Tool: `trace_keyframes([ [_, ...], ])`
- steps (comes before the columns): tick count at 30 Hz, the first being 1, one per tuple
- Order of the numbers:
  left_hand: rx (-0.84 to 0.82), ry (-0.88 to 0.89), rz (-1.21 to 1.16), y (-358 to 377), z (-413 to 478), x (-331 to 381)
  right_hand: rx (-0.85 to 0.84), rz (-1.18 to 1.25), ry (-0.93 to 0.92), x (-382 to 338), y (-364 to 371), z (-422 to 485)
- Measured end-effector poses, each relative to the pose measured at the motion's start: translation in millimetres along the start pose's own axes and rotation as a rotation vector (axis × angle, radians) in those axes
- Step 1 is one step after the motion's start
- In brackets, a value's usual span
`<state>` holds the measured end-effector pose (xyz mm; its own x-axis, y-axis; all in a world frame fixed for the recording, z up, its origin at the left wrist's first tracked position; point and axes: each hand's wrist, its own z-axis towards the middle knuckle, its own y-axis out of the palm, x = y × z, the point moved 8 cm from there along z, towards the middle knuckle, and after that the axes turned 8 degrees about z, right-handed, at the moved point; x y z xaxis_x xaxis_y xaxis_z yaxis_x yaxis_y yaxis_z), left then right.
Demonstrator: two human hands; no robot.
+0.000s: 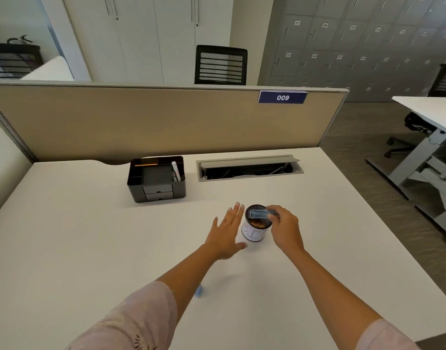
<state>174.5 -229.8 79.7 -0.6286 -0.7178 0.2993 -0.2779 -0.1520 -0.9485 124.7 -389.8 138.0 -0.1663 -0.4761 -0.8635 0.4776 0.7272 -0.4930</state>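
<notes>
A small white cup (254, 232) with dark line drawings stands upright on the white desk (90, 236). My right hand (286, 229) pinches a small translucent blue box (261, 213) and holds it flat over the cup's dark mouth. My left hand (227, 232) hovers just left of the cup with fingers straight and spread, its thumb near the cup's base. Whether it touches the cup I cannot tell. Something brownish shows inside the cup.
A black desk organiser (156, 178) with compartments and small drawers stands at the back left. An open cable tray (249, 168) is set into the desk behind the cup. A beige partition (166, 120) closes the far edge. A small blue object (199, 291) lies beside my left forearm.
</notes>
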Motion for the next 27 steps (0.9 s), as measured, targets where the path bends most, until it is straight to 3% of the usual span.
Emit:
trace_keyframes([
  [9, -0.069, -0.291, -0.061, 12.7, -81.0, -94.5, -0.206, 0.221, 0.137, 4.9, 80.0, -42.9],
  [13, -0.196, -0.290, -0.004, 44.2, -111.2, -96.3, -0.325, 0.170, 0.250, 24.2, 114.1, -70.4],
  [19, -0.288, -0.260, -0.029, 72.1, -124.2, -77.1, -0.333, 0.158, 0.382, 48.2, 121.0, -98.1],
  [24, -0.214, -0.293, -0.080, 78.1, -130.6, -77.1, -0.338, 0.193, 0.427, 53.6, 116.3, -107.6],
  [27, -0.086, -0.397, -0.282, 66.8, -134.1, -88.6, -0.331, 0.232, 0.439, 53.4, 113.1, -109.6],
])
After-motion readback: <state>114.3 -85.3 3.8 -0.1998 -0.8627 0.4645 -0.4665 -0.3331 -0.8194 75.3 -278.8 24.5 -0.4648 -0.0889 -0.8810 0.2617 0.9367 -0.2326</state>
